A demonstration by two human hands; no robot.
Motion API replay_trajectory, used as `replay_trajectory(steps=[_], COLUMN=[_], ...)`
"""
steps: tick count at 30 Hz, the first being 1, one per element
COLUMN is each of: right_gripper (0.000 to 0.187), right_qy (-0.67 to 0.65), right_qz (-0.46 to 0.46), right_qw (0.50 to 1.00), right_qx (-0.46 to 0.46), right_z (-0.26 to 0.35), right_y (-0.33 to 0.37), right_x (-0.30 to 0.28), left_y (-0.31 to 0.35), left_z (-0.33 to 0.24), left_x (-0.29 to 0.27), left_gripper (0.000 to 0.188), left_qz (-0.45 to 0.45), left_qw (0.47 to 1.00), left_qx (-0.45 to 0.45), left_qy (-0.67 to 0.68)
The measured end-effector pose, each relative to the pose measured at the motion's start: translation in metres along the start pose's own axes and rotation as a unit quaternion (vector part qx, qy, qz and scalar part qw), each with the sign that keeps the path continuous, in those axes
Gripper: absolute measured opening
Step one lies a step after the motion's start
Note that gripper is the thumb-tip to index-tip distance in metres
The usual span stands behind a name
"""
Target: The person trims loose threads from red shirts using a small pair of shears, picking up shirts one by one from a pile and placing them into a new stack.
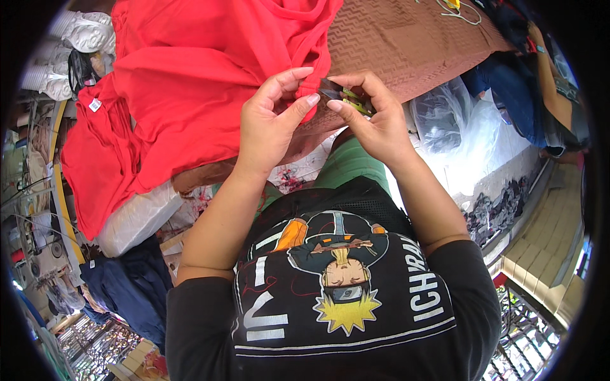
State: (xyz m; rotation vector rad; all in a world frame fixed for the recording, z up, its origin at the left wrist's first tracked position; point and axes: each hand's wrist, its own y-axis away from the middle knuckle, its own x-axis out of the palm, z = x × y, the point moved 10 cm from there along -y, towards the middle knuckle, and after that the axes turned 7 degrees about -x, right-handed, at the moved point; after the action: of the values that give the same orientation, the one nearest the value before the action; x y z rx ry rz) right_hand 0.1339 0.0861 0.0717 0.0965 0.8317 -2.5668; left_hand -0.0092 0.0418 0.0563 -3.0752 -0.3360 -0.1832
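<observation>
A bright red garment spreads over the table and hangs off its left side. My left hand pinches a hemmed edge of it between thumb and fingers. Close beside that edge, my right hand grips small thread snips with yellow-green handles. Their dark blades point left toward the pinched hem; whether they touch the cloth I cannot tell. Both hands are near each other at the table's front edge.
Brown patterned cloth covers the table. Clear plastic lies on the right, near another person. Wrapped white bundles are at the far left. Navy cloth sits at lower left, near a plastic-wrapped block.
</observation>
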Motion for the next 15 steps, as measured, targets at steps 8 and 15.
replay_trajectory(steps=[8,15], right_gripper=[0.026,0.026], right_qy=[0.021,-0.079], right_qz=[-0.062,-0.109], right_qw=[0.994,0.975], right_qx=[0.092,0.176], right_z=[-0.025,-0.067], right_y=[-0.006,-0.017], right_x=[-0.031,-0.031], left_y=[-0.017,-0.153], left_z=[-0.057,-0.027], left_x=[0.014,0.032], left_gripper=[0.043,0.041], left_qz=[-0.026,-0.031], left_qw=[0.896,0.907], left_qx=[0.204,0.104], left_qy=[-0.394,-0.407])
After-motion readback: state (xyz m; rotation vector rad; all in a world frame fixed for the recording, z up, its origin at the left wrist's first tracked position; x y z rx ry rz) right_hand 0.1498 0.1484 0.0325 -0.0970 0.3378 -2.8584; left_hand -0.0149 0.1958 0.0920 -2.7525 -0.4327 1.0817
